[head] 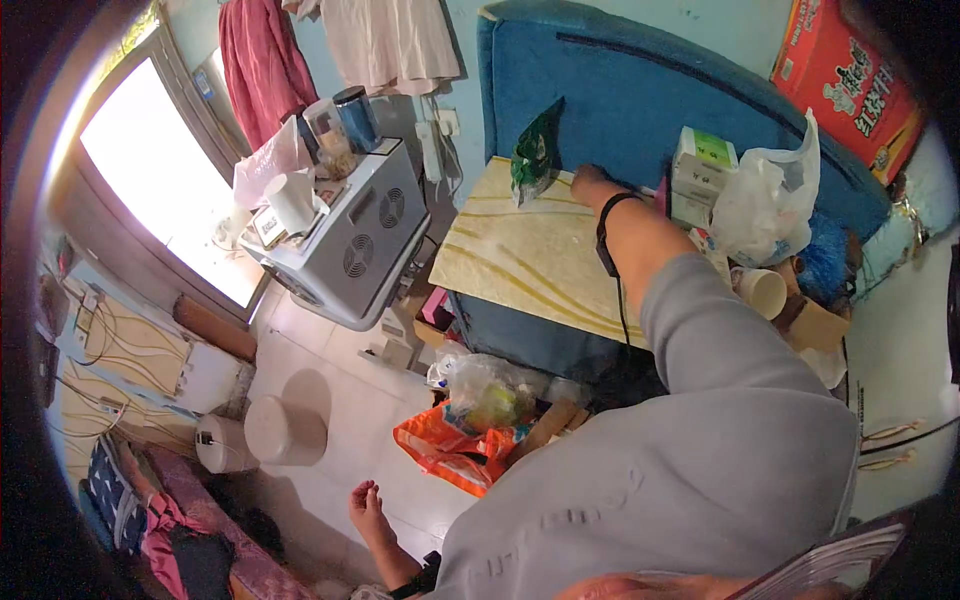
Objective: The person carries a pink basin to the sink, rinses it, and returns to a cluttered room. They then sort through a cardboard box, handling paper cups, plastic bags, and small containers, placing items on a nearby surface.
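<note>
My right hand (pixel 590 184) reaches across the yellow-patterned tabletop (pixel 525 240) to its back edge, by the blue upholstered panel (pixel 622 97). Its fingers look curled, and whether they hold anything is hidden. Just left of it stands a green foil packet (pixel 536 154), leaning on the panel and apart from the hand. A black band with a hanging cord (pixel 619 300) is around that wrist. My left hand (pixel 367 510) hangs low over the floor, its fingers curled together with nothing visible in them.
To the right on the table are stacked tissue packs (pixel 701 176), a white plastic bag (pixel 772 202) and a paper cup (pixel 759 291). A grey appliance (pixel 352 232) bearing jars stands left. Below lie an orange bag (pixel 442 450) and clear plastic bags (pixel 495 386). A round stool (pixel 277 431) is on the floor.
</note>
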`<state>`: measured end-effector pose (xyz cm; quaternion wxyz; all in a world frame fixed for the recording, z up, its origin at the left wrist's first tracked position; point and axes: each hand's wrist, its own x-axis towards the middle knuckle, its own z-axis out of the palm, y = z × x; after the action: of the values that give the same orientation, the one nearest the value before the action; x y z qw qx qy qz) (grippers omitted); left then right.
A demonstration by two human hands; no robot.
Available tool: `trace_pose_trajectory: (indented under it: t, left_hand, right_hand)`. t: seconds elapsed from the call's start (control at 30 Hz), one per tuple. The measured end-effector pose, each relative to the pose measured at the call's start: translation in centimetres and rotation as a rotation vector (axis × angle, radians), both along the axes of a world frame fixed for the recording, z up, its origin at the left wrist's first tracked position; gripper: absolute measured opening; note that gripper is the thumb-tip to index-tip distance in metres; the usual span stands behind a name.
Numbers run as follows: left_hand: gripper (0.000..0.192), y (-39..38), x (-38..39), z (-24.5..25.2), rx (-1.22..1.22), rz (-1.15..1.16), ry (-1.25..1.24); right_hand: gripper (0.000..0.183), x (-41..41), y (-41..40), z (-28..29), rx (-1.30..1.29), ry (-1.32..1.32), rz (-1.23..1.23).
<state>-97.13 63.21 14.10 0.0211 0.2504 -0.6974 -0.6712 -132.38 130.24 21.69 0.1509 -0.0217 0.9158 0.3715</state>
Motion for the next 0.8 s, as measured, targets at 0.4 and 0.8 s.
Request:
trace_pose_trajectory:
  t: [0.4, 0.8]
  left_hand:
    - [0.014, 1.0, -2.1, 0.2, -0.011, -0.098, 0.034]
    - [0.015, 0.2, 0.9, 0.5, -0.046, -0.042, -0.006]
  right_hand:
    - [0.029, 3.2, 2.5, 2.5, -0.456, 0.262, -0.370]
    - [0.009, -0.3, 3.0, 6.4, -0.634, 0.360, -0.152]
